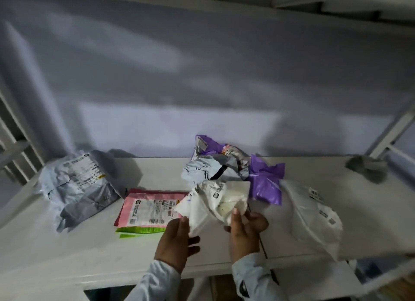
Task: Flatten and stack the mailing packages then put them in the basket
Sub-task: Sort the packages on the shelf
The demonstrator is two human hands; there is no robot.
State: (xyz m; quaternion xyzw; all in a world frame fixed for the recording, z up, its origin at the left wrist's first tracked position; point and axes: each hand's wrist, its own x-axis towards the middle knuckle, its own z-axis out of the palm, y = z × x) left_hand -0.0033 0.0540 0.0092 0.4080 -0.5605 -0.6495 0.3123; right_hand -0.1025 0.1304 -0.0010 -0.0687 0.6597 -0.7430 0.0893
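Observation:
Both hands hold a crumpled white mailing package (213,202) just above the white table (89,255). My left hand (177,240) grips its lower left edge, and my right hand (246,229) pinches its right side with the thumb on top. A flat pink package with a label (150,208) tops a small stack with a green one (137,230) under it. A grey crumpled package (78,186) lies at the left. A pile of grey and purple packages (235,166) sits at the back. A large white package (312,215) lies at the right.
A wall rises right behind the table. White frame bars (390,134) stand at the right and rails at the far left. A grey crumpled object (366,166) lies at the far right corner. A dark cord (263,249) runs under my right hand.

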